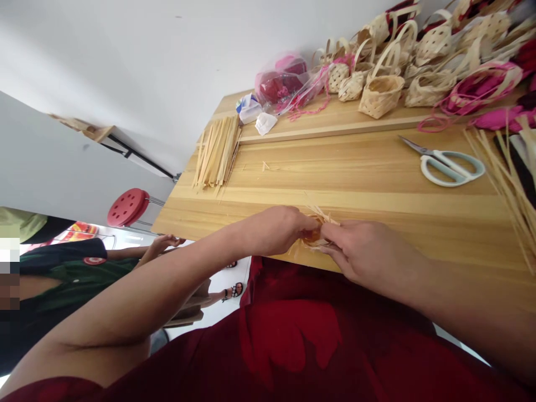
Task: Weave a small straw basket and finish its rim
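My left hand (274,229) and my right hand (368,254) meet at the near edge of the wooden table (377,218). Both are closed on a small woven piece of pale bamboo strips (318,226), whose loose ends stick out between the fingers. Most of the piece is hidden by my fingers. My red clothing fills the bottom of the view.
Scissors with pale handles (448,164) lie at the right. A bundle of cut strips (218,151) lies at the left, more strips (506,178) at the far right. Several small woven baskets (381,92) and a plastic bag (285,81) line the back. Another person (62,273) sits at left near a red stool (128,205).
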The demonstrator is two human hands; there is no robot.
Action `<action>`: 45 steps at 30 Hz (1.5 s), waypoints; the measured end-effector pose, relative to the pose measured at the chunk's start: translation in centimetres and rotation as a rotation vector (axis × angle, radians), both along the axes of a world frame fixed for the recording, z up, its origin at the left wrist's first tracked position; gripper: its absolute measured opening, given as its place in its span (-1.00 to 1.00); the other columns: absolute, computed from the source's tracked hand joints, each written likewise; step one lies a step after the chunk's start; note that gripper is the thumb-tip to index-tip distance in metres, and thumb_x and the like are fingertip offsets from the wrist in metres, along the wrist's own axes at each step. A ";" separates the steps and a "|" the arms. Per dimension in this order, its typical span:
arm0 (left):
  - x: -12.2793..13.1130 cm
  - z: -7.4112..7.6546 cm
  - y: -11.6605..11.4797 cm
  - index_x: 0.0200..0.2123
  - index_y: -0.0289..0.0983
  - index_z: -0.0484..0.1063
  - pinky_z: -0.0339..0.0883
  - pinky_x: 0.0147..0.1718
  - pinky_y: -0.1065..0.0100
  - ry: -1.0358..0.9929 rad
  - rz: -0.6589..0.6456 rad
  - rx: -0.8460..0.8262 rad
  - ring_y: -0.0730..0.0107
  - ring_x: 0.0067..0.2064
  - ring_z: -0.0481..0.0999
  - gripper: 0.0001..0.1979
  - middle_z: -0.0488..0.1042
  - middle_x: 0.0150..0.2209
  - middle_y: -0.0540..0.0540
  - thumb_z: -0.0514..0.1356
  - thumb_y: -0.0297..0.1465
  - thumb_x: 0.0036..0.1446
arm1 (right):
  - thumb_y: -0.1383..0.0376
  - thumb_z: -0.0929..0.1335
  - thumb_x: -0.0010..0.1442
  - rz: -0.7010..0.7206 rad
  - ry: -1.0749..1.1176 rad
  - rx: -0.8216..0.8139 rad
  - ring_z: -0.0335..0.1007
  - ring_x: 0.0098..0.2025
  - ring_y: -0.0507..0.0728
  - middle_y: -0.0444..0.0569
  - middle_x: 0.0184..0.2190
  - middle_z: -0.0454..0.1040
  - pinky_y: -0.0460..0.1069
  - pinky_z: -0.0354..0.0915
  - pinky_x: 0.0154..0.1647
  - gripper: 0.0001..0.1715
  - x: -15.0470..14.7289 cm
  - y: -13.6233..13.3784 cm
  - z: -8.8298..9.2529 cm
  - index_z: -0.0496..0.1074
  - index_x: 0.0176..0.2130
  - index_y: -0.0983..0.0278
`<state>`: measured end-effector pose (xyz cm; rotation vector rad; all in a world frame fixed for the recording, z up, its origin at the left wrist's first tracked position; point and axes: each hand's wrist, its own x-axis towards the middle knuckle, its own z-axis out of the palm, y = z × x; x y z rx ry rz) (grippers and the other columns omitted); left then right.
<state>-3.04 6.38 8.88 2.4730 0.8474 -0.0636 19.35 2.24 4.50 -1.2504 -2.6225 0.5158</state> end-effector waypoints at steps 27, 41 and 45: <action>-2.7 -6.4 -8.4 0.33 -0.20 0.28 0.58 0.07 0.26 -0.468 0.466 0.065 0.27 0.10 0.67 -0.56 0.59 0.19 -0.17 0.07 -0.49 0.44 | 0.54 0.19 0.27 0.203 0.073 0.226 0.35 -0.39 0.17 -0.03 -0.45 0.46 0.07 0.17 -0.33 -0.70 -0.6 -2.2 0.1 0.37 -0.32 0.20; -2.5 -5.4 -7.8 0.37 -0.22 0.27 0.32 0.24 -0.04 -0.335 0.240 0.429 0.01 0.26 0.41 -0.39 0.50 0.25 -0.28 0.28 -0.29 0.31 | 0.52 0.22 0.29 0.196 0.169 0.136 0.41 -0.34 0.14 -0.05 -0.39 0.52 0.01 0.25 -0.28 -0.70 -0.1 -1.1 -0.2 0.46 -0.25 0.21; -2.1 -5.6 -6.9 0.39 -0.18 0.26 -0.01 0.34 -0.19 -0.218 0.198 0.372 -0.16 0.36 0.26 -0.23 0.54 0.25 -0.23 0.33 0.01 0.24 | 0.48 0.25 0.33 0.143 0.145 0.144 0.40 -0.36 0.16 -0.06 -0.44 0.47 0.02 0.25 -0.30 -0.73 0.2 -0.9 -0.7 0.44 -0.30 0.21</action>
